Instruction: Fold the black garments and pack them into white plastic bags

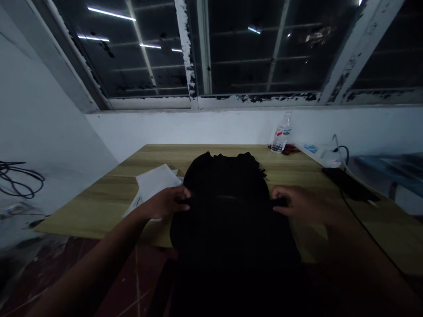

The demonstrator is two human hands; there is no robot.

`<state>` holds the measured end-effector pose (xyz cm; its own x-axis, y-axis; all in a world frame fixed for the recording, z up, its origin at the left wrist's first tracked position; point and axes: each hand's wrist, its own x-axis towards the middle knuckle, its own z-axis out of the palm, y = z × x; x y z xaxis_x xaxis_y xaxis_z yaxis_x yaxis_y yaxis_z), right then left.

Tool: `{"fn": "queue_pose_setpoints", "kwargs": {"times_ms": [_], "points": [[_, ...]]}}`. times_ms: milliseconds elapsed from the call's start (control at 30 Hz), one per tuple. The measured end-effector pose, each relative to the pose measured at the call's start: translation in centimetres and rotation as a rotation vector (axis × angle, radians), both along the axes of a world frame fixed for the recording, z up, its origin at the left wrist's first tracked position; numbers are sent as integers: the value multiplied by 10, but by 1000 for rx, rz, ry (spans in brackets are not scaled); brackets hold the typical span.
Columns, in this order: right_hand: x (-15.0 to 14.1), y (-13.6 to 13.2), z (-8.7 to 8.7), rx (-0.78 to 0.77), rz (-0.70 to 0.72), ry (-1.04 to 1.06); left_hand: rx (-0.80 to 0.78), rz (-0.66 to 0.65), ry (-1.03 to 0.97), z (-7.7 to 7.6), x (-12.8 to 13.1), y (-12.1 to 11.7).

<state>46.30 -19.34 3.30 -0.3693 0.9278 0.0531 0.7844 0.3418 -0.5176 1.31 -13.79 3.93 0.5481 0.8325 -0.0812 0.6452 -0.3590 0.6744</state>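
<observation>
A black fabric item (228, 176) lies across the front edge of the table, its far end bunched and uneven. It is too dark to tell whether it is a garment or a bag. My left hand (173, 200) pinches its left edge between thumb and fingers. On the opposite side, my right hand (287, 200) grips the right edge in the same way, at about the same height. Between the two hands the fabric forms a nearly straight line. Its lower part merges into the darkness near my body.
White papers (157, 182) rest on the wooden table (109, 193), left of the fabric. A clear bottle (281, 134) leans by the wall near a dark red-and-black item (291, 149). A black phone-like slab (350, 184) and cables are at right. Windows (251, 48) rise behind.
</observation>
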Motion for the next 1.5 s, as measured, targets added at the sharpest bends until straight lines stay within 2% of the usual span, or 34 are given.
{"fn": "queue_pose_setpoints", "kwargs": {"times_ms": [167, 267, 333, 433, 500, 567, 633, 700, 733, 800, 867, 900, 967, 1100, 1200, 1333, 1500], "points": [[-1, -2, 34, 179, -91, 74, 149, 43, -49, 14, -1, -3], [-3, 13, 68, 394, -239, 111, 269, 81, -84, 35, 1, 18], [-7, 32, 95, 535, -372, 139, 370, 153, -116, 57, 3, 45], [-12, 68, 137, 732, -540, 242, 627, 365, -226, 103, 10, 90], [-14, 90, 158, 780, -480, 382, 803, 386, -289, 131, 14, 114], [-12, 105, 164, 779, -381, 551, 912, 322, -316, 146, 15, 128], [-6, 109, 155, 744, -326, 663, 954, 209, -319, 140, 13, 133], [2, 104, 132, 622, -281, 643, 931, 68, -296, 117, 6, 131], [7, 99, 117, 485, -223, 567, 886, -22, -262, 101, 2, 128], [14, 90, 84, 168, -24, 342, 730, -196, -162, 68, -5, 118], [17, 84, 54, -109, 165, 168, 522, -336, 1, 42, -10, 106], [16, 83, 41, -224, 228, 110, 421, -408, 100, 32, -10, 100], [9, 84, 20, -335, 272, 37, 314, -452, 251, 21, -6, 89], [-16, 88, -3, -274, 206, -171, 355, -337, 466, 11, 17, 80], [-30, 89, -14, -83, 111, -333, 388, -223, 622, 2, 36, 86], [-31, 99, -30, 206, -69, -307, 423, 57, 715, -5, 54, 101], [-16, 114, -48, 308, -171, -194, 476, 222, 691, -11, 65, 105]]}}
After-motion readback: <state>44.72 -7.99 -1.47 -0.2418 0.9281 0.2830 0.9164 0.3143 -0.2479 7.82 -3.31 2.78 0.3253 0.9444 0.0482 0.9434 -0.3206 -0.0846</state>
